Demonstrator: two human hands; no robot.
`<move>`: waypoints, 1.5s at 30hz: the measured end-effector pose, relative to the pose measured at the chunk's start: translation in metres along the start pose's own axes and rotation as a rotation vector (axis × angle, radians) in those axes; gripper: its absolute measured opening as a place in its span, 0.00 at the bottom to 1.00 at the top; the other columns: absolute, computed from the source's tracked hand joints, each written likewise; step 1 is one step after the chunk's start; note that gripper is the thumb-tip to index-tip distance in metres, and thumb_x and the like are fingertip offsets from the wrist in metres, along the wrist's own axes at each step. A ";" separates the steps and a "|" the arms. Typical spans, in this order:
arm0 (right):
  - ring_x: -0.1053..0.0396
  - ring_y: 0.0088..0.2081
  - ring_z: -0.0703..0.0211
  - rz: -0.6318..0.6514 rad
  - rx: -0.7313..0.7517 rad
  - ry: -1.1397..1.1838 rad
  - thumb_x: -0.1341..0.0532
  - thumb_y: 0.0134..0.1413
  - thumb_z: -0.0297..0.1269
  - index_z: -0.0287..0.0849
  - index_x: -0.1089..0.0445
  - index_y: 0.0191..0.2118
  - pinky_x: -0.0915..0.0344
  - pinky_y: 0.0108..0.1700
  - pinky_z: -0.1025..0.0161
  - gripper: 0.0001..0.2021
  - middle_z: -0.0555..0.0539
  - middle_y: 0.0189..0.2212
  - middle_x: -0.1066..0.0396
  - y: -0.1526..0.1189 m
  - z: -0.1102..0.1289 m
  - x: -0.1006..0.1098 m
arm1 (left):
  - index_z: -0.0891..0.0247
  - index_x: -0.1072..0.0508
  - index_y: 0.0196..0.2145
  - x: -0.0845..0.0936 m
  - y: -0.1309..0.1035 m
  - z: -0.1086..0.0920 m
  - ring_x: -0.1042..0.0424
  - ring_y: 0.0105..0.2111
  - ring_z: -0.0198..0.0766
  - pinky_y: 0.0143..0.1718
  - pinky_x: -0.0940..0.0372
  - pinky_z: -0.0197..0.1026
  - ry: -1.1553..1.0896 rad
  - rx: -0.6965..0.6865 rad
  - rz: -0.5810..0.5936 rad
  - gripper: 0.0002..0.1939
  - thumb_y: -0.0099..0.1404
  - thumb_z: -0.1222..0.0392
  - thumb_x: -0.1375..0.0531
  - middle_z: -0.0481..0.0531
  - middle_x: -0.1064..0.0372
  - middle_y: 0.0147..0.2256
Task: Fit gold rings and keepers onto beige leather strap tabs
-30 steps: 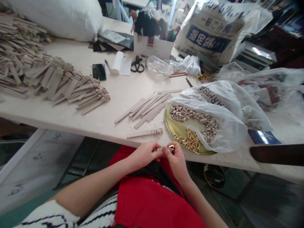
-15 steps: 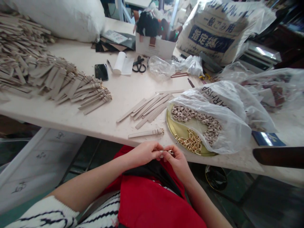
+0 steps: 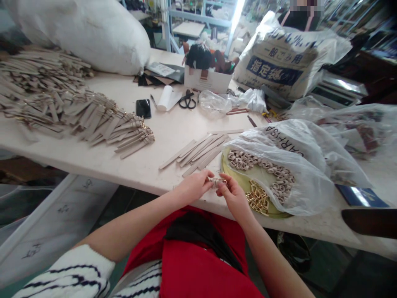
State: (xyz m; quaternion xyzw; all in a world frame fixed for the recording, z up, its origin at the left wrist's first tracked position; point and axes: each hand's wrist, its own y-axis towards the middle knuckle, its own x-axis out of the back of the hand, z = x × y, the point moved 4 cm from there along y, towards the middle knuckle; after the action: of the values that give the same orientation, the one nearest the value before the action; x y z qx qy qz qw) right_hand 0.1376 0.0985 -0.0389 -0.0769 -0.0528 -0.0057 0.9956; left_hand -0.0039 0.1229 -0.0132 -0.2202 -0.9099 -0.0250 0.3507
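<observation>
My left hand (image 3: 198,184) and my right hand (image 3: 230,189) meet at the table's front edge, fingertips pinched on a small buckle piece (image 3: 218,181) with gold metal and beige loops. Just beyond them lie several flat beige strips (image 3: 198,151). To the right, a yellow round tray (image 3: 228,167) bears beige loops (image 3: 283,180) and gold buckles (image 3: 257,198), partly covered by a clear plastic bag (image 3: 313,186). The single strap by the front edge is mostly hidden behind my left hand.
A large heap of beige straps (image 3: 93,116) covers the left side. Farther back are a phone (image 3: 143,108), a paper roll (image 3: 165,98), black scissors (image 3: 187,100), a white box (image 3: 207,80) and large sacks (image 3: 276,62). A person stands behind, at the top right.
The view has tilted up, showing more background. Both hands have risen from below the table's edge to over it, still holding the small piece, now with a slight gap between them.
</observation>
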 end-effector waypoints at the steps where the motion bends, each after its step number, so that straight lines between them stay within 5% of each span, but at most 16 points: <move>1: 0.37 0.25 0.64 -0.041 0.024 -0.015 0.39 0.46 0.47 0.42 0.37 0.47 0.38 0.30 0.63 0.23 0.48 0.34 0.32 0.005 0.000 0.002 | 0.64 0.34 0.42 0.003 0.007 0.005 0.31 0.36 0.38 0.37 0.39 0.38 0.054 0.012 -0.041 0.12 0.61 0.58 0.48 0.53 0.30 0.35; 4: 0.36 0.27 0.63 -0.098 0.057 -0.072 0.39 0.46 0.46 0.42 0.38 0.49 0.38 0.30 0.62 0.24 0.44 0.42 0.34 0.010 -0.006 0.011 | 0.64 0.31 0.38 0.011 0.022 0.019 0.32 0.37 0.39 0.40 0.39 0.39 0.198 0.019 -0.062 0.11 0.61 0.58 0.48 0.54 0.30 0.35; 10: 0.37 0.28 0.61 -0.104 0.052 -0.128 0.39 0.47 0.42 0.42 0.33 0.44 0.38 0.33 0.61 0.17 0.45 0.38 0.30 -0.009 -0.018 0.023 | 0.65 0.29 0.34 0.036 0.023 0.042 0.33 0.39 0.42 0.42 0.41 0.40 0.502 0.140 -0.118 0.12 0.59 0.54 0.45 0.57 0.31 0.37; 16: 0.38 0.26 0.61 -0.010 0.093 -0.180 0.42 0.50 0.41 0.42 0.32 0.42 0.42 0.28 0.64 0.13 0.47 0.32 0.30 -0.016 -0.004 0.015 | 0.65 0.31 0.35 0.037 0.020 0.049 0.32 0.37 0.42 0.37 0.39 0.39 0.548 0.196 -0.086 0.11 0.57 0.57 0.47 0.58 0.31 0.36; 19: 0.37 0.28 0.60 -0.112 0.201 -0.294 0.42 0.50 0.41 0.43 0.31 0.41 0.41 0.31 0.63 0.13 0.47 0.32 0.30 -0.006 0.011 0.045 | 0.65 0.32 0.36 0.039 0.019 0.056 0.31 0.35 0.43 0.34 0.39 0.39 0.594 0.281 -0.072 0.14 0.57 0.53 0.48 0.58 0.30 0.36; 22: 0.35 0.31 0.58 -0.325 0.273 -0.525 0.46 0.53 0.42 0.41 0.31 0.42 0.40 0.35 0.61 0.14 0.45 0.33 0.29 0.013 0.021 0.103 | 0.63 0.32 0.31 0.049 0.015 0.052 0.31 0.33 0.42 0.31 0.40 0.37 0.584 0.261 -0.081 0.11 0.57 0.55 0.49 0.55 0.30 0.34; 26: 0.34 0.38 0.53 -0.418 0.150 -0.986 0.51 0.54 0.34 0.35 0.32 0.43 0.40 0.40 0.59 0.15 0.40 0.37 0.30 0.047 0.012 0.168 | 0.62 0.33 0.33 0.081 -0.002 0.023 0.32 0.32 0.39 0.32 0.40 0.36 0.453 0.145 -0.367 0.11 0.59 0.54 0.50 0.52 0.30 0.33; 29: 0.35 0.41 0.52 -0.396 0.100 -1.104 0.49 0.51 0.29 0.34 0.31 0.41 0.42 0.44 0.60 0.14 0.38 0.39 0.31 0.068 -0.001 0.184 | 0.62 0.34 0.36 0.098 -0.016 0.002 0.32 0.31 0.36 0.34 0.39 0.36 0.345 0.036 -0.623 0.13 0.59 0.52 0.48 0.51 0.30 0.35; 31: 0.35 0.41 0.52 -0.382 0.075 -1.158 0.47 0.51 0.29 0.35 0.31 0.40 0.43 0.43 0.60 0.12 0.38 0.39 0.32 0.078 -0.009 0.182 | 0.63 0.33 0.35 0.096 -0.018 -0.001 0.32 0.30 0.36 0.33 0.39 0.36 0.313 -0.013 -0.670 0.13 0.59 0.51 0.47 0.51 0.30 0.33; 36: 0.35 0.37 0.52 -0.355 0.042 -1.208 0.44 0.48 0.30 0.36 0.31 0.33 0.43 0.41 0.60 0.07 0.40 0.34 0.33 0.088 -0.014 0.174 | 0.64 0.31 0.34 0.072 -0.001 0.008 0.32 0.31 0.39 0.33 0.39 0.38 0.254 -0.069 -0.483 0.15 0.62 0.52 0.52 0.54 0.30 0.31; 40: 0.36 0.35 0.54 -0.329 0.049 -1.196 0.42 0.45 0.32 0.37 0.33 0.28 0.43 0.39 0.61 0.03 0.43 0.30 0.34 0.086 -0.005 0.175 | 0.64 0.32 0.37 0.068 -0.001 -0.018 0.32 0.35 0.40 0.37 0.39 0.40 0.178 -0.139 -0.418 0.15 0.64 0.55 0.54 0.55 0.31 0.33; 43: 0.37 0.30 0.59 -0.278 0.054 -1.032 0.41 0.46 0.38 0.39 0.34 0.26 0.42 0.35 0.63 0.08 0.47 0.25 0.35 0.069 0.009 0.159 | 0.63 0.34 0.38 0.047 -0.003 -0.041 0.33 0.29 0.37 0.32 0.39 0.37 0.021 -0.122 -0.102 0.12 0.62 0.58 0.53 0.51 0.32 0.29; 45: 0.39 0.26 0.62 -0.157 0.010 -0.593 0.40 0.45 0.44 0.39 0.34 0.27 0.41 0.31 0.65 0.12 0.50 0.23 0.35 0.049 0.014 0.135 | 0.63 0.35 0.36 0.020 -0.007 -0.046 0.36 0.23 0.33 0.26 0.41 0.34 -0.228 -0.040 0.202 0.11 0.62 0.60 0.55 0.47 0.36 0.23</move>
State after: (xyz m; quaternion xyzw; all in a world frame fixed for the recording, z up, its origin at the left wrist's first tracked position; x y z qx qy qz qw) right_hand 0.2717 0.1486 -0.0178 -0.0657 -0.3467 -0.0598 0.9338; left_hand 0.0094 0.1150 0.0353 -0.3190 -0.9164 0.0173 0.2413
